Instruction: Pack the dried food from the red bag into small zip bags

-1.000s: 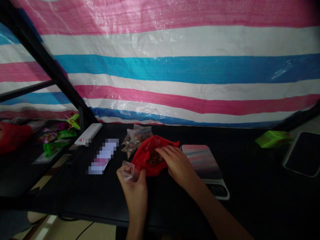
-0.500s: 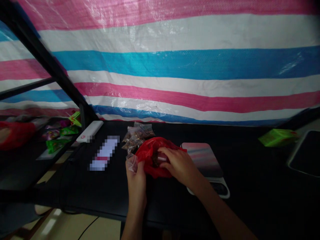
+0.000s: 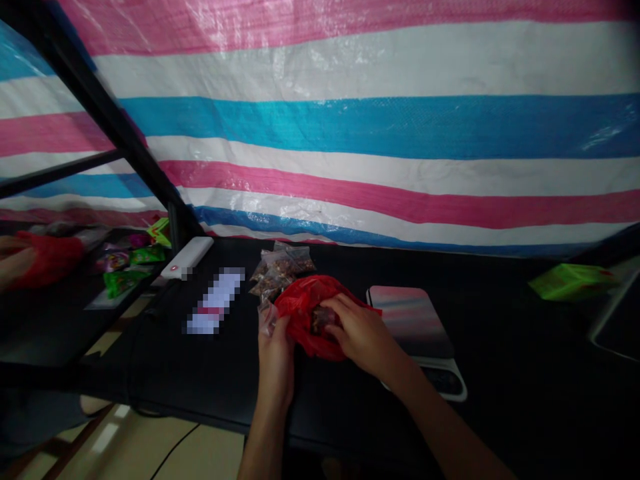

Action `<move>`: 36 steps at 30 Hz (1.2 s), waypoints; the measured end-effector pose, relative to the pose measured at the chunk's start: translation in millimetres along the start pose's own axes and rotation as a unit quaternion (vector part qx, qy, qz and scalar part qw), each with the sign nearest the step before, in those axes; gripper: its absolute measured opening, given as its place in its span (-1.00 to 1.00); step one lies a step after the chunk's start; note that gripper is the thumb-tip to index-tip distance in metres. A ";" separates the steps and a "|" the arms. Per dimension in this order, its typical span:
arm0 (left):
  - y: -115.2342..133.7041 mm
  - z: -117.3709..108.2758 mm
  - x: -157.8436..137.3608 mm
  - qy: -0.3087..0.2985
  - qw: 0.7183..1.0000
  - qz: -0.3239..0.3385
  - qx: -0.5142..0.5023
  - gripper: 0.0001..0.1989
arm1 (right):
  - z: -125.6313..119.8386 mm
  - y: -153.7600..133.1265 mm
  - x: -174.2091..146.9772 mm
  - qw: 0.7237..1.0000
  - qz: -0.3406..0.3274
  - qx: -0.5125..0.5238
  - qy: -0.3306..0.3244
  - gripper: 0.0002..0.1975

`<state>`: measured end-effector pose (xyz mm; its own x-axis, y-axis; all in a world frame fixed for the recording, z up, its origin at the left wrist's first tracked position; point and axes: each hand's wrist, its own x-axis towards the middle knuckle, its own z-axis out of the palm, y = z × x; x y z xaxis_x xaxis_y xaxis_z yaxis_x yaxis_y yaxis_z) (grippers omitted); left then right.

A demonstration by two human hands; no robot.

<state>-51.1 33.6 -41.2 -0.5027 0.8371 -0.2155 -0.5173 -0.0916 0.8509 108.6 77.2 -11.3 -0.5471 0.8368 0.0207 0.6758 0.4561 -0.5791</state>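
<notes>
A red plastic bag [image 3: 303, 300] lies open on the black table in front of me. My left hand [image 3: 276, 357] is closed at its left edge, pinching a small clear plastic bag [image 3: 268, 319]; whether it also grips the red bag is hard to see. Inside the red bag's mouth, my right hand [image 3: 364, 333] grips a small clear cup [image 3: 324, 319] with brown dried bits in it. Just behind the red bag is a pile of several clear sachets [image 3: 283, 267] filled with similar brown bits.
A kitchen scale [image 3: 413, 323] sits right of the red bag. Leftward are a pixelated flat item [image 3: 217, 300] and a white oblong device [image 3: 189, 258]. A green packet [image 3: 570, 281] stands far right. Another person's hand [image 3: 15, 263] touches a red bag at left. Striped sheeting [image 3: 350, 127] hangs behind.
The cup in my right hand now shows brown bits inside, where it looked mostly reddish and clear before. The view has shifted slightly, and the other person's hand shows more at left.
</notes>
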 end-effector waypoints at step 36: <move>18.3 -23.3 -3.8 -0.189 0.832 0.247 0.459 -0.66 | -17.2 -24.0 -14.7 0.976 -0.080 0.193 0.054 -0.62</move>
<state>-74.7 16.1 -35.9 -0.1539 0.9451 0.2883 0.5216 -0.1701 0.8361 109.0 59.1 16.3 -0.5618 0.8001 0.2102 0.3370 0.4534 -0.8252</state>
